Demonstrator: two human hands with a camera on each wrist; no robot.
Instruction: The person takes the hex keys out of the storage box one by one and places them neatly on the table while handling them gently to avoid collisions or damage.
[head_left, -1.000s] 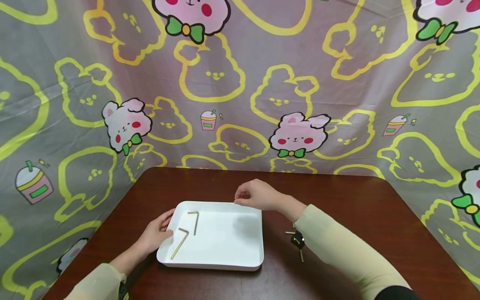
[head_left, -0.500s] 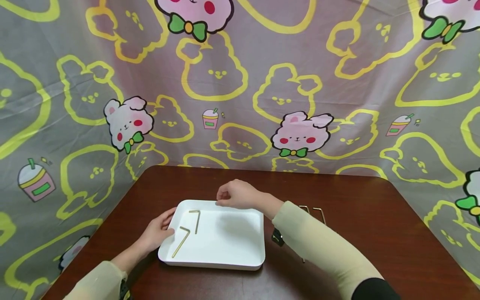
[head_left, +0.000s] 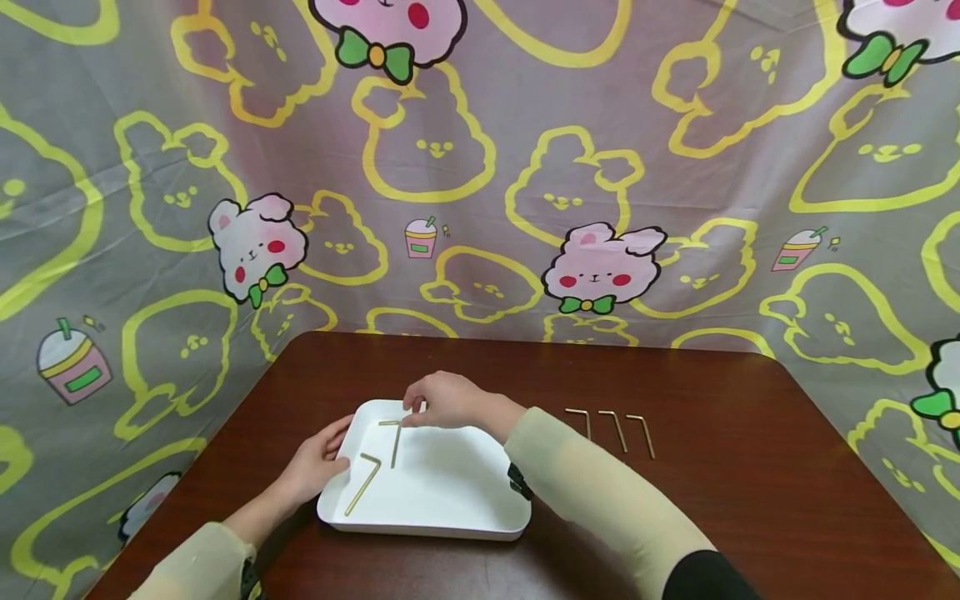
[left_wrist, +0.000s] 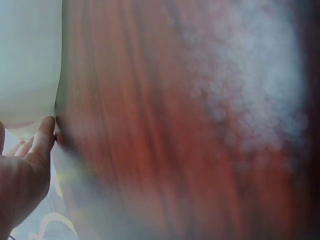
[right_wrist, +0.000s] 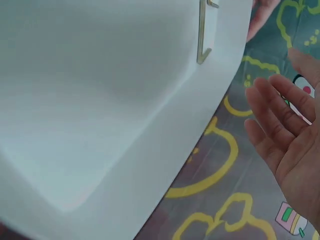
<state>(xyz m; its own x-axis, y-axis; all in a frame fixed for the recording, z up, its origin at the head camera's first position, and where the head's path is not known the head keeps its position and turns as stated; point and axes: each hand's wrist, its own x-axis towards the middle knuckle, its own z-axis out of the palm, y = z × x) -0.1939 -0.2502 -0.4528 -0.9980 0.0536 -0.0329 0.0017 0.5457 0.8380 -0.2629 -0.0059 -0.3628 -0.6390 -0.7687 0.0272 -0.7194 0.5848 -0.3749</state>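
My left hand (head_left: 313, 461) holds the left rim of a white rectangular tray (head_left: 457, 492), thumb over the edge and fingers outside. In the left wrist view, my left fingertips (left_wrist: 47, 127) show at the tray wall. Inside the tray lie two brass-coloured L-shaped hex keys, the upper key (head_left: 395, 450) and the lower key (head_left: 363, 487). Over the tray's far side hovers my right hand (head_left: 450, 402), its fingertips near the bend of the upper key. The right wrist view shows that hand (right_wrist: 287, 130) with loosely bent fingers and nothing in its palm.
Three more hex keys lie in a row on the brown table (head_left: 720, 483), right of the tray: a left one (head_left: 587, 425), a middle one (head_left: 617, 432) and a right one (head_left: 643, 435). A patterned curtain (head_left: 480, 225) surrounds the table's far and side edges.
My right hand has moved left and lower, from the tray's far right corner to above the upper key. The row of keys on the table has come out from behind my arm. My left hand stays.
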